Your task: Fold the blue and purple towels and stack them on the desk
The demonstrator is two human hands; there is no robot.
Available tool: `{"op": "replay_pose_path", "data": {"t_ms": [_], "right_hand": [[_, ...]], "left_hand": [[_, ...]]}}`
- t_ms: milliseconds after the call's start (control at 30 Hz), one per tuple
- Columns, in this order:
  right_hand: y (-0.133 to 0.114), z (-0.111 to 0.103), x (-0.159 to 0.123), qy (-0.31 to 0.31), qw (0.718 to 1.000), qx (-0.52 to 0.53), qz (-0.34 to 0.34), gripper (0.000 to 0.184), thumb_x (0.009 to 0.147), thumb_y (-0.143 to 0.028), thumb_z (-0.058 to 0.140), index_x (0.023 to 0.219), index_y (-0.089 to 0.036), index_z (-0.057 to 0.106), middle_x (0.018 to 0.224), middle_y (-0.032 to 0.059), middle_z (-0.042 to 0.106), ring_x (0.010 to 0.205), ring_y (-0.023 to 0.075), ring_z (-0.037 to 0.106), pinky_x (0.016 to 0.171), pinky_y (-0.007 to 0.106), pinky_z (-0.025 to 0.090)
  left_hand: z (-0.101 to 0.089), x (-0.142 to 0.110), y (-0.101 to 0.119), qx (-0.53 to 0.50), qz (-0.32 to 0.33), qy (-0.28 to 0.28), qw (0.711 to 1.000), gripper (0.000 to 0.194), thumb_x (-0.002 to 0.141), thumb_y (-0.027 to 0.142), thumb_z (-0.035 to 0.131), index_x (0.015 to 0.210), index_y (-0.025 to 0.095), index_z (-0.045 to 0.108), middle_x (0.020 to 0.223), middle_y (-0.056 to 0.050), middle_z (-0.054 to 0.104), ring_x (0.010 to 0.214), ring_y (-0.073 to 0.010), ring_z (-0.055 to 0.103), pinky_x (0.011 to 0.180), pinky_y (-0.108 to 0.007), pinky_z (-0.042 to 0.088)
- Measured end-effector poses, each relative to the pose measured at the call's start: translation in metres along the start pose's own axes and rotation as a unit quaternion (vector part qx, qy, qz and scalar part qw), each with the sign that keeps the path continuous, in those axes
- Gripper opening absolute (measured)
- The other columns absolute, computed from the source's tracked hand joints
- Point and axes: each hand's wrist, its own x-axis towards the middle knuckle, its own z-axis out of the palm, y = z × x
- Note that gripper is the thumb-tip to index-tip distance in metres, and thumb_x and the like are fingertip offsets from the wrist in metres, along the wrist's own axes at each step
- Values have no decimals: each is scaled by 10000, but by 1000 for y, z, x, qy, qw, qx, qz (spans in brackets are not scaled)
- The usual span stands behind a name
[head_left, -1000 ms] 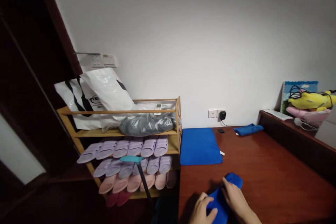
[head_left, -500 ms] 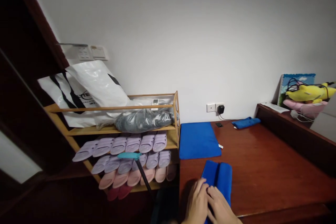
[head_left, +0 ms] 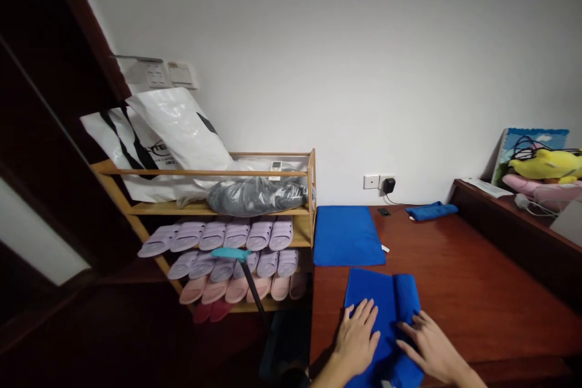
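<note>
A blue cloth (head_left: 370, 288) lies on the reddish-brown wooden tabletop, its right side folded over into a thick roll (head_left: 406, 294). My left hand (head_left: 357, 336) rests on the flat part of the cloth with fingers spread. On top of the roll lies my right hand (head_left: 430, 345), its thumb and fingers apart and touching the fabric. A small pale patch, perhaps a tag, shows at the cloth's near end. Beyond it, a flat folded blue cloth (head_left: 348, 236) with a white tag sits against the wall.
Left of the table stands a wooden shoe rack (head_left: 311, 194) with several slippers and a white bag (head_left: 182, 127) on top. A blue-headed stick (head_left: 252, 285) leans before it. At the back are a small blue cloth (head_left: 431, 211) and a plugged-in charger (head_left: 388, 185). A raised ledge (head_left: 513, 218) borders the right side.
My hands, close together on the cloth before, have moved apart. The left now lies flat and the right sits on the roll, which is farther right, with more flat cloth showing.
</note>
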Motion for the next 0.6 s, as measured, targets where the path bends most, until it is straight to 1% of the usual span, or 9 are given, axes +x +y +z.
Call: {"op": "replay_pose_path", "data": {"t_ms": [100, 167, 233, 300, 333, 400, 467, 500, 600], "right_hand": [[37, -16, -12, -16, 997, -47, 57, 415, 892, -519, 388, 1114, -266, 632, 917, 65, 714, 913, 230, 640, 936, 434, 401], [52, -28, -13, -18, 989, -79, 124, 448, 901, -532, 341, 1010, -249, 670, 834, 73, 708, 854, 244, 650, 860, 434, 437], [52, -35, -9, -8, 970, -118, 212, 497, 910, -523, 299, 910, -216, 690, 795, 105, 693, 805, 273, 652, 762, 435, 463], [33, -31, 1, 27, 955, -141, 261, 510, 922, -483, 272, 949, -187, 687, 882, 149, 689, 856, 302, 644, 733, 443, 471], [16, -25, 7, 50, 956, -136, 254, 499, 925, -462, 272, 1036, -180, 668, 983, 166, 680, 928, 309, 632, 767, 449, 472], [-26, -7, 19, 79, 977, -90, 179, 484, 925, -449, 296, 1256, -206, 551, 1224, 156, 605, 1114, 291, 565, 916, 450, 436], [-66, 13, 26, 47, 997, -15, 58, 547, 903, -495, 357, 1410, -290, 349, 1404, 82, 470, 1243, 255, 476, 998, 418, 405], [-80, 22, 27, 29, 999, 13, 26, 597, 899, -504, 367, 1449, -305, 246, 1447, 67, 411, 1278, 245, 440, 1009, 412, 403], [-87, 40, 22, -12, 999, 42, -8, 659, 899, -511, 370, 1469, -325, 99, 1500, 55, 296, 1340, 250, 349, 1039, 451, 377]], "left_hand": [[-2, -5, 0, 10, -29, 9, 999, 508, 961, 464, 301, 1449, 335, 250, 1515, 11, 276, 1376, -244, 264, 1100, -497, 259], [-3, -8, 0, 18, -47, 13, 999, 497, 962, 447, 294, 1442, 318, 287, 1508, -9, 296, 1367, -260, 284, 1084, -508, 277], [-1, -11, 1, 30, -67, 22, 997, 486, 962, 419, 295, 1430, 294, 333, 1488, -31, 343, 1349, -278, 314, 1065, -519, 295], [5, -12, 2, 46, -88, 34, 994, 474, 957, 391, 304, 1412, 277, 376, 1459, -47, 396, 1325, -295, 348, 1044, -530, 315], [9, -13, 1, 56, -101, 39, 993, 468, 954, 379, 309, 1402, 275, 395, 1446, -50, 417, 1314, -300, 362, 1037, -536, 320], [18, -14, -2, 76, -131, 39, 988, 455, 948, 346, 320, 1385, 269, 425, 1431, -54, 437, 1301, -305, 376, 1038, -543, 317], [24, -16, -7, 92, -164, 22, 982, 443, 941, 287, 328, 1361, 243, 463, 1419, -70, 451, 1299, -306, 375, 1052, -537, 301], [24, -18, -10, 99, -180, 16, 979, 438, 936, 257, 334, 1345, 227, 485, 1407, -83, 464, 1297, -308, 374, 1057, -531, 294], [15, -25, -18, 120, -205, 38, 971, 402, 925, 212, 350, 1272, 223, 552, 1339, -100, 521, 1253, -308, 412, 1028, -509, 320]]}}
